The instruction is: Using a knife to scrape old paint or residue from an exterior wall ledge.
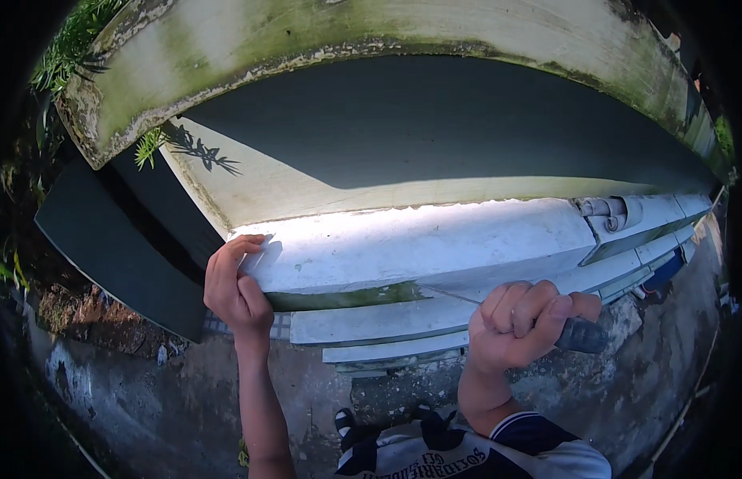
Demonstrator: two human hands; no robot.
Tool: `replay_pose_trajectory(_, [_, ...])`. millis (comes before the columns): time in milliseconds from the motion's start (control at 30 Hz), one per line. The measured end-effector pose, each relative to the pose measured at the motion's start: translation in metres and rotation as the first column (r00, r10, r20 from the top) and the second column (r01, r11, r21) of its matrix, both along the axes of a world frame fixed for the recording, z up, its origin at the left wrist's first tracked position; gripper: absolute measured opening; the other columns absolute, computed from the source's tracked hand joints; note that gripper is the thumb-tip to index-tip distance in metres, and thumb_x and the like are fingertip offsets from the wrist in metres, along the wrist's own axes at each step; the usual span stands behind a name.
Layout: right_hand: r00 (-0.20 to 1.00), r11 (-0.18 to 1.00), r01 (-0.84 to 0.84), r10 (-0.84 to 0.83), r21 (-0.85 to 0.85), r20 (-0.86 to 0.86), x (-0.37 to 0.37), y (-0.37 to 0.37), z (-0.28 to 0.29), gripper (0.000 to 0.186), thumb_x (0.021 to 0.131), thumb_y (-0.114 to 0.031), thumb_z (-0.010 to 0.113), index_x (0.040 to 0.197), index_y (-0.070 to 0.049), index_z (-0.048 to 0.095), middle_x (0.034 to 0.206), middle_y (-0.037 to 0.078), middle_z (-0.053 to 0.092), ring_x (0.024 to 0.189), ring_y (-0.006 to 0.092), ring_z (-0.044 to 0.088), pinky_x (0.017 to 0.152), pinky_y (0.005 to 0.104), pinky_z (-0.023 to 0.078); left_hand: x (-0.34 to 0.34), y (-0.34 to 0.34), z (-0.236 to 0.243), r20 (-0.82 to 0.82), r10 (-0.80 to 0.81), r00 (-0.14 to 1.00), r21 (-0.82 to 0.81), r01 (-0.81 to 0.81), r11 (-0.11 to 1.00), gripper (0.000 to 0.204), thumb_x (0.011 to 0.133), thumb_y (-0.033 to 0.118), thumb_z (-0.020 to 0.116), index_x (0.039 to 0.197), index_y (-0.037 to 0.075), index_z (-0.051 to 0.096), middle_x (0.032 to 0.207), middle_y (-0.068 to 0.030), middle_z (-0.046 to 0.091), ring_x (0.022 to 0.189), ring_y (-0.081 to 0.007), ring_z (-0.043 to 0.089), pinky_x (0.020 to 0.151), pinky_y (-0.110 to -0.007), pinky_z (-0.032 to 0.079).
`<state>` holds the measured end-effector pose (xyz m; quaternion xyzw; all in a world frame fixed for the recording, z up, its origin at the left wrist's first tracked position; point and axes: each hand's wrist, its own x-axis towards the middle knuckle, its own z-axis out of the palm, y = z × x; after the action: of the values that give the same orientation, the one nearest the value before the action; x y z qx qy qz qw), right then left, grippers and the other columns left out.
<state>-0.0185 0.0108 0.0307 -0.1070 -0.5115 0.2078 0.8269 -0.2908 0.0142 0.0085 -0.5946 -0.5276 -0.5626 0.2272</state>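
Observation:
A long white ledge runs across the middle at the foot of a pale wall, its left front edge stained mossy green. My left hand is closed over the ledge's left end, fingers curled onto its top. In a fist, my right hand grips a tool with a dark handle that sticks out on the right. A thin shaft leads from the fist leftward, its tip at the right end of the green patch. The tool's exact kind is unclear.
Pale steps or slabs lie below the ledge. Grey rolled pieces rest on its right part. Overhead curves a mossy concrete edge. A dark panel stands at left, and rough concrete floor surrounds my feet.

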Motion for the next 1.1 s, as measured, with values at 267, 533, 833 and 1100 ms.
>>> replay_pose_trajectory(267, [0.941,0.961,-0.26,0.23,-0.097,-0.248,0.007,0.017,-0.01,0.02,0.109,-0.015,0.036,0.09,-0.015,0.031,0.053,-0.004,0.031,0.039,0.0063,0.025,0.035,0.0254,0.029,-0.001,-0.006,0.002,-0.006,-0.057,0.998,-0.069,0.056,0.996,0.03,0.076,0.003,0.041,0.093,0.0,0.066,0.102,-0.0126,0.075,0.099,-0.0314,0.068,0.096,-0.04,0.051])
replay_pose_trajectory(533, [0.824,0.988,-0.053,0.125,0.145,-0.552,0.0,-0.014,-0.011,0.024,0.102,-0.008,0.047,0.088,-0.015,0.028,0.053,-0.005,0.026,0.038,0.0057,0.022,0.034,0.0243,0.028,-0.055,0.0,-0.02,0.04,-0.56,0.827,-0.032,0.562,0.827,0.02,0.088,0.014,0.049,0.076,0.002,0.059,0.087,-0.0158,0.076,0.095,-0.0314,0.07,0.102,-0.049,0.042])
replay_pose_trajectory(833, [0.929,0.997,0.063,-0.074,-0.043,-0.363,-0.006,-0.001,0.005,0.023,0.101,-0.009,0.044,0.084,-0.017,0.03,0.053,-0.005,0.024,0.037,0.0058,0.02,0.032,0.0232,0.026,-0.075,0.029,-0.06,0.009,-0.799,0.602,0.284,0.764,0.579,0.017,0.088,0.017,0.046,0.079,0.005,0.052,0.078,-0.0141,0.068,0.089,-0.0281,0.063,0.103,-0.053,0.039])
replay_pose_trajectory(1100, [0.937,1.0,-0.029,0.027,0.0,-0.348,-0.01,-0.005,0.012,0.024,0.097,-0.006,0.046,0.082,-0.016,0.03,0.051,-0.005,0.026,0.036,0.0068,0.021,0.03,0.0249,0.028,-0.07,0.031,-0.055,0.026,-0.796,0.605,0.358,0.738,0.572,0.017,0.085,0.013,0.047,0.072,0.004,0.054,0.075,-0.0132,0.07,0.084,-0.0271,0.065,0.098,-0.05,0.043])
